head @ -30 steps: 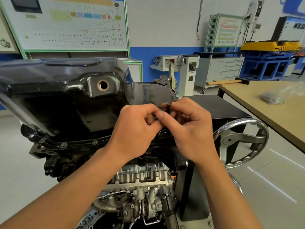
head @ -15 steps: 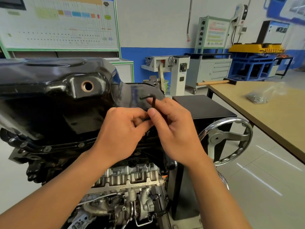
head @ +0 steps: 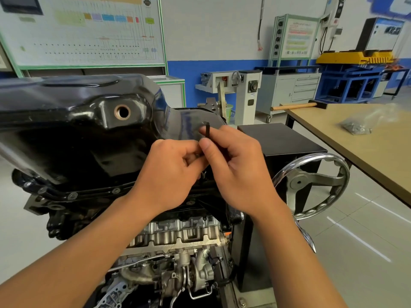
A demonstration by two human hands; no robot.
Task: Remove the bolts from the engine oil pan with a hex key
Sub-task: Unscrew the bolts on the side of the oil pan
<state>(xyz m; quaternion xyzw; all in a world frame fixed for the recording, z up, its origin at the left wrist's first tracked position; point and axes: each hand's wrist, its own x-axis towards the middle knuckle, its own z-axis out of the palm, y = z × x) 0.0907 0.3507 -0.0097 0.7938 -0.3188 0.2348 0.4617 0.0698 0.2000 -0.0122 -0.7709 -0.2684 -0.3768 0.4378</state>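
Right hand [head: 240, 174] pinches the upright hex key [head: 207, 130] at the oil pan [head: 77, 130]'s near-right flange. Left hand [head: 171, 174] curls at its shaft, hold unclear. Likely spinning out 1 hidden bolt; next, keep the tip seated and twirl.

Open air above oil pan [head: 77, 130], bare floor [head: 15, 241] left of it. Right of pan: black box [head: 282, 138], handwheel [head: 311, 185], table [head: 355, 141] crowd access.
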